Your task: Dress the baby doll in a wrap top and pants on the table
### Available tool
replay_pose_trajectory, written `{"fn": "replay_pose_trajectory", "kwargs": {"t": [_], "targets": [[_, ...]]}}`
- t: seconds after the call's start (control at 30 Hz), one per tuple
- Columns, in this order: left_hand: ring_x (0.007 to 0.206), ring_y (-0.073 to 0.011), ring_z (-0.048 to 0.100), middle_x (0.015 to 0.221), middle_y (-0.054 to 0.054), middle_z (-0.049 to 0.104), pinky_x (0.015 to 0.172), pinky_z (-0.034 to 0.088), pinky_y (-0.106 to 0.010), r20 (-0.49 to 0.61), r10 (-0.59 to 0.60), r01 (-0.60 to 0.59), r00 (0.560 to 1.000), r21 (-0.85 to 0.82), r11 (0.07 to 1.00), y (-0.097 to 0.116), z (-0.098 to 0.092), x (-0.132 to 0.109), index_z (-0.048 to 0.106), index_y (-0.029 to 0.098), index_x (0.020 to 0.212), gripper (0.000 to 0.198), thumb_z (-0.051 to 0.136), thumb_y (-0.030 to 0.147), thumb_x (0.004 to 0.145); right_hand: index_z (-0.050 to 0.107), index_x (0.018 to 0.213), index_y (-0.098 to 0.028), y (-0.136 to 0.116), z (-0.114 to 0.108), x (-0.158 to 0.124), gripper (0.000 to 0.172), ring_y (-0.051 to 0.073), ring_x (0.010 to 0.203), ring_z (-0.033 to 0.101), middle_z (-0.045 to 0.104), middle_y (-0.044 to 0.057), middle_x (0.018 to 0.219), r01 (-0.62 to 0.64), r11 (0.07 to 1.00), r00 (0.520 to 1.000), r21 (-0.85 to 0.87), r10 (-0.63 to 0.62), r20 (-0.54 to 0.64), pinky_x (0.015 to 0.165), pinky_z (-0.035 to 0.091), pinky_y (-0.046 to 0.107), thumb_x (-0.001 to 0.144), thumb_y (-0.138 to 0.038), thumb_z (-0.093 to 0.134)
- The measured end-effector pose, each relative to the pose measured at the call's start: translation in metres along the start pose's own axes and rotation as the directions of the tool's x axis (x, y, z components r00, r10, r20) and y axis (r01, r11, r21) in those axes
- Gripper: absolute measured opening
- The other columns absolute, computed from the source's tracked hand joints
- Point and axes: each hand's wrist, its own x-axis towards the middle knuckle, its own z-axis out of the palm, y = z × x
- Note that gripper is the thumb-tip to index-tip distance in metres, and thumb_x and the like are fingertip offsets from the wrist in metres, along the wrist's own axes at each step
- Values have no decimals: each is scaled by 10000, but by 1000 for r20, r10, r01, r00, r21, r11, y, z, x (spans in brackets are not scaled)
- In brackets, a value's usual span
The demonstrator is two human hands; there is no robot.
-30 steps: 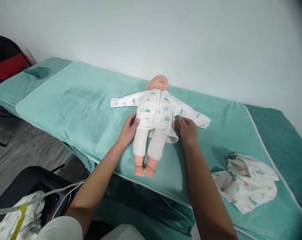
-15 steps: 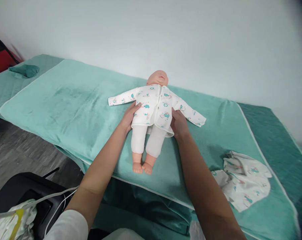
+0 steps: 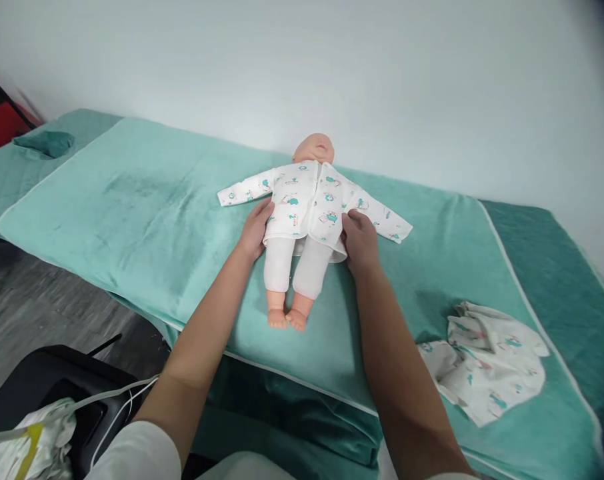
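Observation:
A baby doll (image 3: 278, 300) lies on its back on a green-covered bed, its head toward the wall and its bare feet toward me. It wears a white printed baby jacket (image 3: 288, 213) with snaps down the front and white padded-looking legs. Both sleeves are spread out sideways. My left hand (image 3: 256, 230) is closed at the jacket's left side, its thumb along the edge and its fingertips partly hidden. On the other side my right hand (image 3: 359, 240) has curled fingers gripping the jacket's lower edge near the hip.
Crumpled printed baby clothing (image 3: 497, 367) lies on the right of the bed (image 3: 147, 200). A face hole (image 3: 47, 143) is at the bed's far left. At lower left a black chair (image 3: 57, 373) holds bunched cloth (image 3: 47, 440) and cables (image 3: 112, 393). A wall stands behind.
The doll has shifted slightly away from me, toward the wall, with both hands at its sides. My left thumb has slid from the jacket's front to its side edge.

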Motion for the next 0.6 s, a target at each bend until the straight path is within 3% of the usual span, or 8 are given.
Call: {"fn": "replay_pose_trajectory", "kwargs": {"t": [0.1, 0.2, 0.37, 0.5, 0.6], "targets": [[1203, -253, 697, 1245, -79, 779, 1104, 521, -405, -20, 120, -111, 993, 246, 963, -3, -5, -5, 743, 201, 1180, 314, 663, 411, 961, 588, 1079, -257, -1, -11, -7, 509, 204, 665, 611, 650, -19, 728, -78, 989, 995, -126, 69, -72, 615, 466, 349, 735, -591, 761], [1145, -233, 680, 1199, -79, 771, 1061, 509, -368, -30, 242, -202, 970, 457, 866, -5, -10, -7, 748, 197, 1130, 304, 602, 425, 993, 615, 1072, -247, -4, -19, -9, 434, 185, 604, 581, 636, -39, 671, -67, 973, 996, -222, 53, -70, 603, 456, 341, 737, -477, 765], [968, -182, 673, 1063, -53, 771, 897, 515, -291, -61, 250, -195, 966, 457, 868, -5, -12, -11, 734, 195, 1083, 243, 628, 387, 979, 636, 973, -246, -12, -19, -13, 280, 148, 626, 520, 598, -39, 717, 128, 983, 974, -130, -149, -171, 627, 431, 314, 808, -451, 730], [825, -153, 646, 928, -26, 757, 767, 489, -257, -79, 242, -187, 967, 424, 886, -4, -11, -13, 735, 193, 1056, 199, 663, 352, 961, 629, 998, -269, -21, -9, -36, 270, 153, 742, 547, 604, -22, 835, 253, 967, 968, -45, -252, 13, 690, 463, 303, 846, -453, 756], [715, -133, 604, 806, -2, 717, 676, 454, -245, -91, 222, -168, 971, 401, 900, -2, -9, -15, 723, 193, 1064, 186, 664, 339, 964, 600, 1033, -283, -25, -8, -57, 355, 164, 817, 574, 608, -17, 930, 322, 945, 942, -63, -313, 124, 771, 500, 320, 797, -417, 829]]}}
